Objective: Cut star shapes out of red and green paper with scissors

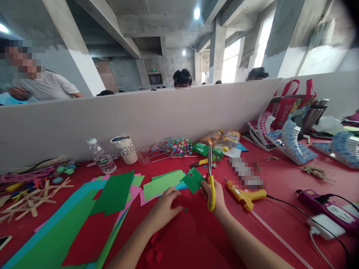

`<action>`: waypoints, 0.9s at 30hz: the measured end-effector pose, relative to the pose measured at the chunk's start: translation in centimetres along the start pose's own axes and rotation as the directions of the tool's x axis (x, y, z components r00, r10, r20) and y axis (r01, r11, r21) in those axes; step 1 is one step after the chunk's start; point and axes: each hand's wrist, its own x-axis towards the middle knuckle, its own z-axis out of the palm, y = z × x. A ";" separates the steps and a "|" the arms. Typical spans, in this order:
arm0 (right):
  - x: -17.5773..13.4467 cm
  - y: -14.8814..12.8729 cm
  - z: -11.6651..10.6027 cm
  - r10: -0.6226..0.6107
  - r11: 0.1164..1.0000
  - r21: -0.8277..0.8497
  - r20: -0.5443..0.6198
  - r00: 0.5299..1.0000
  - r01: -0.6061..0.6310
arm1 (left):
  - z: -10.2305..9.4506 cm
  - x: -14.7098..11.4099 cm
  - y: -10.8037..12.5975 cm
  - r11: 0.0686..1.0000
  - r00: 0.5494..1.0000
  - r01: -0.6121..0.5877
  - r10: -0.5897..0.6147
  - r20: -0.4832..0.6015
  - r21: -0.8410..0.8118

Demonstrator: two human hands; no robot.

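My right hand (218,198) is closed around a pair of yellow-handled scissors (211,194), their blades pointing up and away from me. At its fingertips is a small dark green piece of paper (193,181), which looks pinched there. To the left, my left hand (166,209) is empty, its fingers curved and apart just above the red tabletop (193,239). Light green paper (162,185) lies beyond that hand on a pink sheet. Red paper scraps (154,252) are partly hidden behind my left forearm.
Coloured paper sheets (70,220) cover the left side, near craft sticks (36,198). A yellow glue gun (246,195) and a power strip (328,209) with cables are on the right. A water bottle (101,157), paper cup (125,149) and yellow cutter (203,162) sit before a white partition (140,116).
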 end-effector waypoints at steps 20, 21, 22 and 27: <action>-1.0 -0.3 0.4 -0.018 0.995 -0.093 0.122 0.992 0.029 | 0.8 0.3 0.7 0.860 0.948 0.141 -0.260 -0.184 -0.490; -1.2 -0.3 0.7 -0.030 0.995 -0.091 0.148 0.988 0.043 | 0.4 0.0 0.6 0.766 0.935 0.140 -0.312 -0.171 -0.628; -1.5 -0.1 1.0 -0.046 0.994 -0.085 0.176 0.983 0.062 | 0.0 -0.4 0.6 0.669 0.941 0.130 -0.316 -0.123 -0.732; -3.3 0.2 2.2 -0.116 0.991 -0.026 0.322 0.940 0.131 | 0.6 -1.8 1.3 0.563 0.925 0.247 -0.380 0.018 -0.788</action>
